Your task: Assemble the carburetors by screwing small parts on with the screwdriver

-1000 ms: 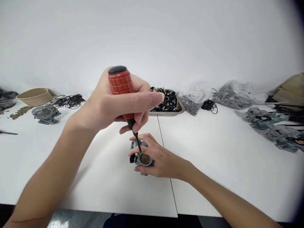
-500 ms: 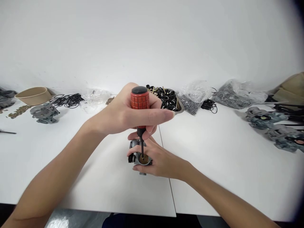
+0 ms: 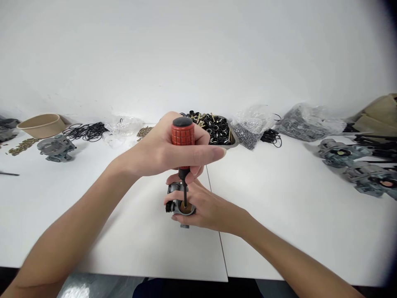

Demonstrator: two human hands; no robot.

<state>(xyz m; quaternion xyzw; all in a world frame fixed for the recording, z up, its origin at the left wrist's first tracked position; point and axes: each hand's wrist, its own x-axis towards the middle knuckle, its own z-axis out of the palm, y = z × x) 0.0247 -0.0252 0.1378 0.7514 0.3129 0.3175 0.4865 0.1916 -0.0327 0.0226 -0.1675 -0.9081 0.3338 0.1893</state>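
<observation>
My left hand [image 3: 164,149] is wrapped round the red handle of a screwdriver [image 3: 182,134], its black cap uppermost and its thumb side toward me. The shaft points down, and its tip meets the brass-coloured disc inside the round bore of a carburetor [image 3: 182,211]. From the right, my right hand [image 3: 206,205] grips that carburetor on the white table, fingers across its top and thumb along the near side. Part of the carburetor's body is hidden under the fingers.
Behind my hands stands a metal tray [image 3: 235,140] of black and brass parts. Other carburetors [image 3: 57,148] lie at left and right. Along the wall are a beige bowl [image 3: 41,126], black rubber rings [image 3: 87,131], small brass pieces [image 3: 23,147] and plastic bags of parts [image 3: 310,124].
The whole view has shifted slightly. Both hands keep their grip, and the screwdriver tip stays at the brass-coloured disc.
</observation>
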